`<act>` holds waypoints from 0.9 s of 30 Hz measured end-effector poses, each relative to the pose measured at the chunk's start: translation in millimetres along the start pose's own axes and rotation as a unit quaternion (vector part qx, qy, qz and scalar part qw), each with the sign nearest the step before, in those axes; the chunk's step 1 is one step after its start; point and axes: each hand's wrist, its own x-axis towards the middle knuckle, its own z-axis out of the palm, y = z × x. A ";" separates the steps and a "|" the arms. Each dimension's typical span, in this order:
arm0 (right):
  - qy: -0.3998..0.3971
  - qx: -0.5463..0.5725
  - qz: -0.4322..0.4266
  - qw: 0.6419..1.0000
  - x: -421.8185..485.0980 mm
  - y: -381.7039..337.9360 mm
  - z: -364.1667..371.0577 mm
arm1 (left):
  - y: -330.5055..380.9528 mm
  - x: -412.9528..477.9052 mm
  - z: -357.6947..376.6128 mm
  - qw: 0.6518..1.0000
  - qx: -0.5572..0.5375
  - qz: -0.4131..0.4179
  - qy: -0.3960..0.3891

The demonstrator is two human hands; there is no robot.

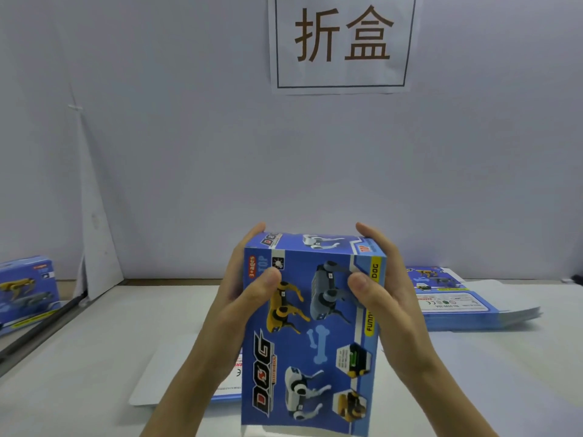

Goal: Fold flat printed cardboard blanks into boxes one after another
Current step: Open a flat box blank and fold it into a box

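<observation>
— Nearest the camera, what does the person have?

— A blue printed box (315, 335) with toy dogs and the word DOG on it. It is held upright and tilted slightly, above the table (94, 357), between both forearms, which rise from the lower edge of the view.

— How do the hands sit on it?

— The left hand (233, 304) clasps the upper left edge: its thumb presses the front panel near the top corner and its fingers curl round behind. The right hand (388, 301) mirrors it on the upper right edge, with the thumb on the front panel and the fingers bent over the top corner. The two hands are apart, one on each side, and both grip the box.

— And beneath it?

— A flat blank (164, 383) lies on the table, mostly white side up, with a blue printed margin showing just beside the left wrist.

— Farther back?

— On the right, a stack of flat blanks (467, 304) lies printed side up. At the far left edge stands a finished box (25, 291) of the same print. Behind everything, a paper sign (340, 42) with two large characters hangs on the pale wall (189, 137).
</observation>
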 end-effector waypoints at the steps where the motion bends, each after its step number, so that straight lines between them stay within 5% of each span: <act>1: 0.002 0.002 0.004 1.000 -0.2 0.5 1.1 | -0.2 -0.3 -0.6 1.000 0.012 -0.010 -0.005; 7: 0.009 -0.016 -0.004 1.000 0.5 4.6 4.1 | -3.8 2.2 3.9 1.000 -0.011 -0.015 0.013; 15: -0.120 -0.169 0.154 0.966 3.3 4.7 -14.7 | -4.3 7.9 0.8 0.985 -0.069 -0.040 0.156; 19: -0.075 -0.089 0.183 0.976 9.6 7.9 -16.8 | -4.1 11.1 -6.4 0.982 -0.047 -0.019 0.181; 27: 0.030 0.117 0.259 0.958 13.3 12.4 -20.7 | -7.6 -0.6 0.0 0.974 0.223 0.032 -0.012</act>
